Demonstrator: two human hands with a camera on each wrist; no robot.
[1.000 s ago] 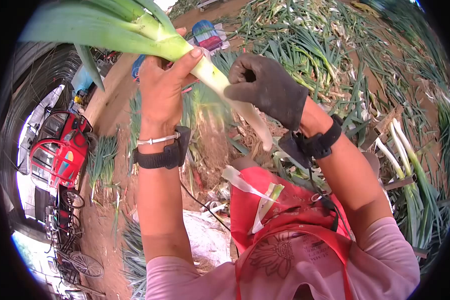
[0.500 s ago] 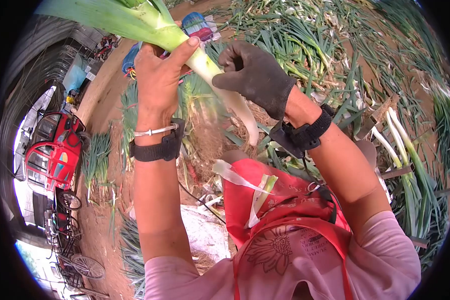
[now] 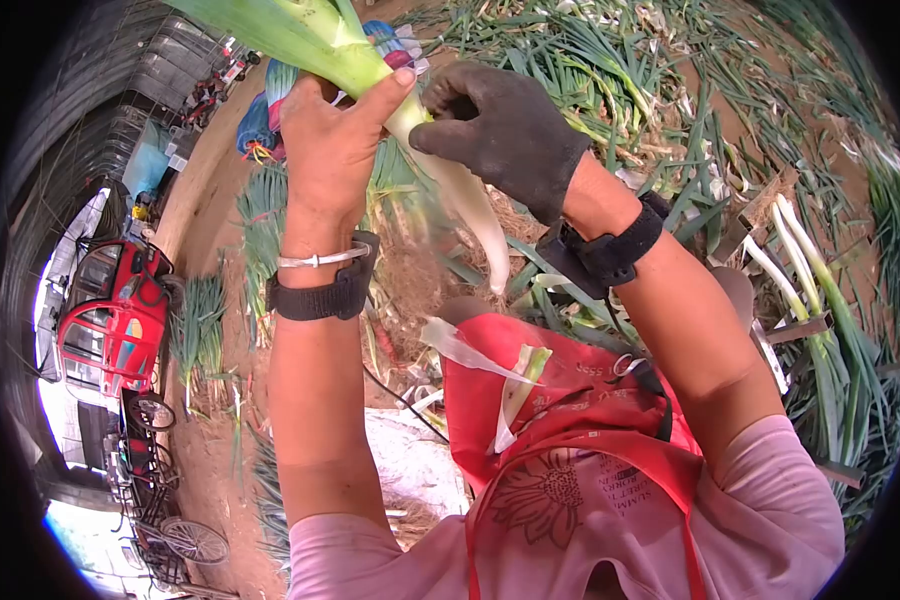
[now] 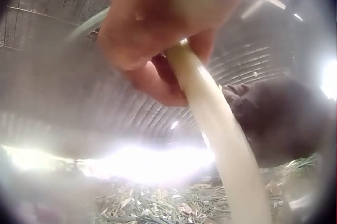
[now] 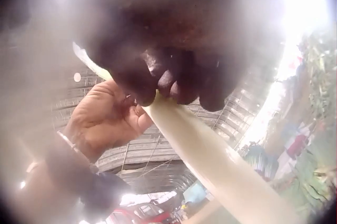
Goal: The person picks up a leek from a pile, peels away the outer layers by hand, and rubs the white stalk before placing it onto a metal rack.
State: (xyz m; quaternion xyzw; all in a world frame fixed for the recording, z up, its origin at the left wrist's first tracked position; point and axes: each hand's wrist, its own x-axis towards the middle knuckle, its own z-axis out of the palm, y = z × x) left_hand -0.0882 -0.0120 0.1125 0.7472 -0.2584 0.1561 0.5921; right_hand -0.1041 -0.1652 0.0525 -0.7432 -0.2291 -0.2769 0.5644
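Note:
A thick leek [image 3: 460, 190] with a white stalk and broad green leaves slants across the head view, its pale lower end hanging over the lap. My bare left hand [image 3: 335, 150] grips it where the leaves meet the stalk, thumb along the top. Just below, my right hand [image 3: 510, 135] in a dark glove pinches the upper white part with thumb and curled fingers. The right wrist view shows the gloved fingertips [image 5: 213, 100] at the stalk, close to the left hand. In the left wrist view the smooth white stalk [image 4: 221, 129] runs down past the glove.
Strips of peeled skin [image 3: 515, 395] lie on the red apron [image 3: 590, 400]. Loose leeks [image 3: 610, 70] and leaves cover the ground ahead. Several trimmed leeks [image 3: 805, 270] lie on a metal rack at the right. A red vehicle [image 3: 115, 315] and bicycles [image 3: 195, 540] stand far left.
My right hand has moved up the stalk, closer to my left hand. The leek's leaves and lower end have shifted slightly in the head view, and both hands keep hold of it.

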